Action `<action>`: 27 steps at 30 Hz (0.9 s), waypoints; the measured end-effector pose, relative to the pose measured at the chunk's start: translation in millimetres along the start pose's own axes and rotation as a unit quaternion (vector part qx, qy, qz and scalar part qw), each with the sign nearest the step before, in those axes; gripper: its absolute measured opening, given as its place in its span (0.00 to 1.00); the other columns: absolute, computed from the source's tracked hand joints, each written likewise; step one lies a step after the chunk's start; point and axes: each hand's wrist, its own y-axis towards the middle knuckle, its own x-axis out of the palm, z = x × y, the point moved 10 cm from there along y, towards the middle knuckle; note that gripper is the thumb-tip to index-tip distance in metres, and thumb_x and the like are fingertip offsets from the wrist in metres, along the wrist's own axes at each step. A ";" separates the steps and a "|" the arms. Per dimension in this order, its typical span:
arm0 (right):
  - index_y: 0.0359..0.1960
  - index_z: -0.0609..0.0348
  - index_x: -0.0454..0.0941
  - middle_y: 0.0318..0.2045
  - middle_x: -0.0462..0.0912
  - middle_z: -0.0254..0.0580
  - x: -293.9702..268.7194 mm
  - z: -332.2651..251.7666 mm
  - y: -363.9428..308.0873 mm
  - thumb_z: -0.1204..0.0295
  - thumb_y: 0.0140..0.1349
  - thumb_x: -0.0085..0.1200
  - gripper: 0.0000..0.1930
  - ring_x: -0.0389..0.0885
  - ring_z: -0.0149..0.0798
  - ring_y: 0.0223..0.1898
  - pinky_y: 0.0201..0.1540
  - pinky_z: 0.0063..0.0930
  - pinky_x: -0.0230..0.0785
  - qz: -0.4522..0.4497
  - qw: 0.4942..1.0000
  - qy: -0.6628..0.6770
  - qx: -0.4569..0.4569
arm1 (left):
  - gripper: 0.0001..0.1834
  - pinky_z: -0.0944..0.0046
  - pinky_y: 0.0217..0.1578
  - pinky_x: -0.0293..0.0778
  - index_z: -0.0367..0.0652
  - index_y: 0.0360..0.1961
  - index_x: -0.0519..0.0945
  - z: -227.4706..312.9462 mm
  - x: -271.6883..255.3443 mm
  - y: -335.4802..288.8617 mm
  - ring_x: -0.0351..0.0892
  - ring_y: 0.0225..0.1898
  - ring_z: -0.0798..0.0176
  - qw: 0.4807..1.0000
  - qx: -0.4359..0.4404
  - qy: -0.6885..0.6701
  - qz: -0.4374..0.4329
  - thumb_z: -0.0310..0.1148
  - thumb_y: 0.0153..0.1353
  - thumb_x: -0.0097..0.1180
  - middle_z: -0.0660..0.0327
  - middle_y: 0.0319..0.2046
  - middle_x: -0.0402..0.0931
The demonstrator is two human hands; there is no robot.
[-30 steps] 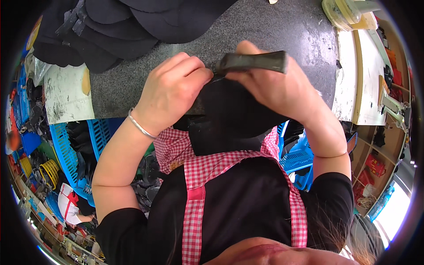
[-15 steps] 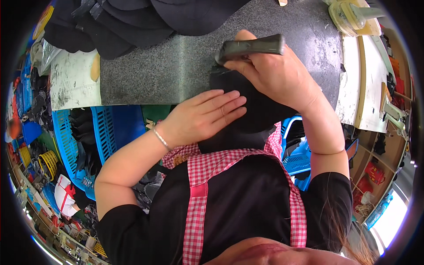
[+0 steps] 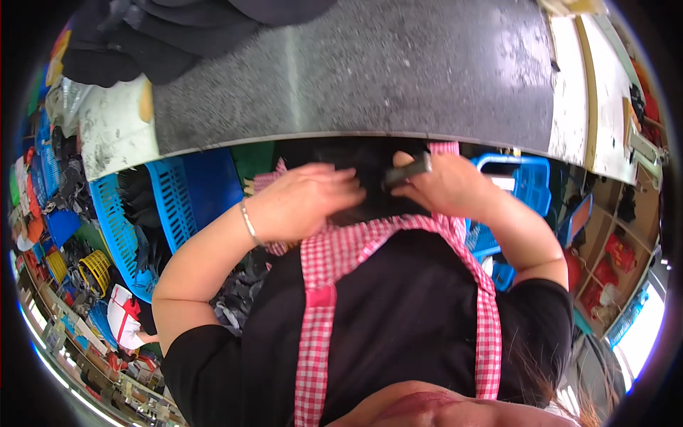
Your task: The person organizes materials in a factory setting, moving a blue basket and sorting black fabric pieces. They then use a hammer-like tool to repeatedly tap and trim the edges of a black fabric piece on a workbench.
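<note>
My right hand (image 3: 445, 186) is closed around a dark hammer (image 3: 409, 171), its head jutting from the grip toward the left. The hand hovers just off the table's front edge, above my lap. To its left, my left hand (image 3: 302, 199) has its fingers stretched out and smeared by motion, with nothing visible in them. Black material (image 3: 370, 203) lies under and between both hands; its outline is hard to make out against the dark lap. A pile of black sheet pieces (image 3: 163, 46) rests at the far left of the dark grey tabletop (image 3: 341, 85).
Blue plastic baskets (image 3: 171, 196) stand below the table at left, with black pieces inside. Another blue basket (image 3: 526, 181) is at right under the edge. White boards (image 3: 117, 132) flank the grey surface. A person in white (image 3: 124, 317) is farther off at left.
Both hands have drawn back from the tabletop toward my lap, the hammer moving with the right one. The black piece no longer lies over the table edge. The view has shifted slightly.
</note>
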 end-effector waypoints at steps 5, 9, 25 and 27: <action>0.44 0.55 0.79 0.28 0.84 0.50 -76.0 -18.3 6.8 0.64 0.68 0.63 0.10 0.85 0.59 0.34 0.36 0.49 0.76 0.022 0.992 0.111 -0.050 | 0.11 0.60 0.48 0.84 0.38 0.47 0.88 -29.2 -227.4 13.5 0.90 0.45 0.52 0.906 -0.041 0.077 0.415 0.27 0.65 0.64 0.50 0.45 0.88; 0.40 0.62 0.80 0.29 0.78 0.44 -141.3 -24.0 27.6 0.73 0.64 0.68 0.09 0.81 0.48 0.29 0.34 0.39 0.71 0.154 0.975 0.147 -0.071 | 0.43 0.45 0.74 0.57 0.27 0.72 0.66 -142.0 -336.6 14.1 0.59 0.75 0.36 0.744 -0.357 0.384 0.413 0.53 0.71 0.59 0.38 0.71 0.66; 0.40 0.63 0.83 0.31 0.86 0.60 -181.6 23.0 108.0 0.59 0.69 0.61 0.17 0.86 0.63 0.37 0.39 0.52 0.79 0.319 0.946 -0.010 -0.058 | 0.24 0.29 0.77 0.35 0.61 0.67 0.80 -146.4 -254.3 60.5 0.57 0.80 0.53 0.874 -0.078 0.386 0.284 0.47 0.72 0.58 0.65 0.68 0.77; 0.39 0.65 0.83 0.33 0.86 0.62 -188.7 35.6 116.7 0.59 0.69 0.61 0.17 0.86 0.64 0.38 0.42 0.53 0.79 0.302 0.952 0.011 -0.055 | 0.31 0.32 0.78 0.35 0.51 0.72 0.75 -114.2 -235.7 69.2 0.58 0.79 0.51 0.876 -0.067 0.391 0.276 0.47 0.70 0.60 0.56 0.72 0.72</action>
